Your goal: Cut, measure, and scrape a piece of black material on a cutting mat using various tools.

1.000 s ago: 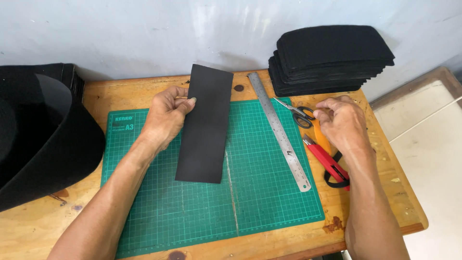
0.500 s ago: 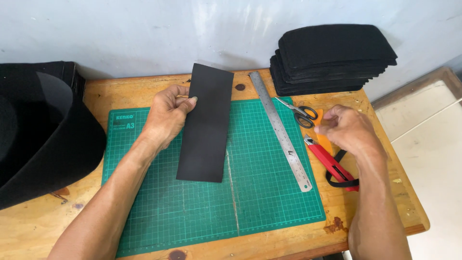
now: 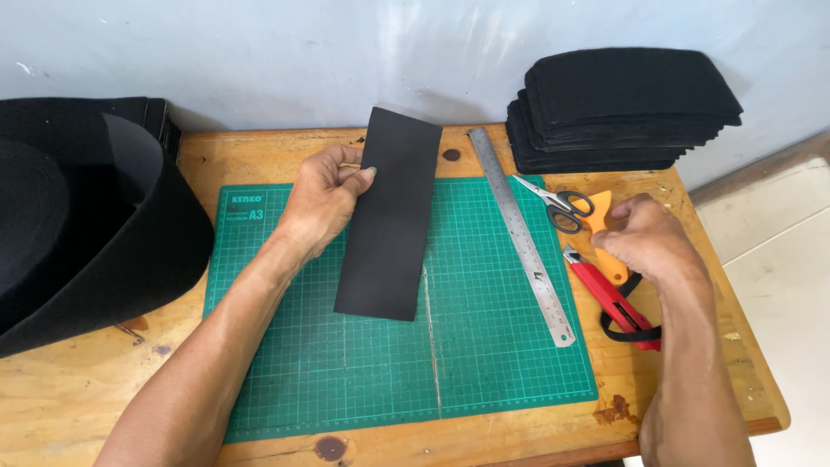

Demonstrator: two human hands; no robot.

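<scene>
- Shifted a little to the right and toward the near table edge since the earlier frames: right hand (image 3: 648, 242). Left hand (image 3: 324, 203) and sheet unchanged in place.
- Black rectangular sheet of thin foam-like material (image 3: 389, 216): lying flat and slightly slanted on the left half of the mat, far end reaching over the mat edge onto the wood.
- Left hand closed on the sheet's left long edge, thumb on top, fingers curled beside it.
- Right hand with fingers curled down over the orange-handled cutter (image 3: 605, 238); cannot tell if really gripping it or only touching.
- Step in hand, by judgement: keeping the sheet steady while choosing a tool. Next move calling for a sure hold on one handle, without pushing the tools beside it.
- Just beside: small scissors with black loops (image 3: 558, 203), red cutter with black strap (image 3: 614, 298), long steel ruler (image 3: 521, 233) lying aslant on the mat.
- Underneath: green gridded cutting mat (image 3: 484, 363) on a wooden table (image 3: 86, 389); small white printed label in the mat's far left corner.
- Farther out: stack of black cut pieces (image 3: 622, 108) at far right, big black roll (image 3: 78, 225) at left.
</scene>
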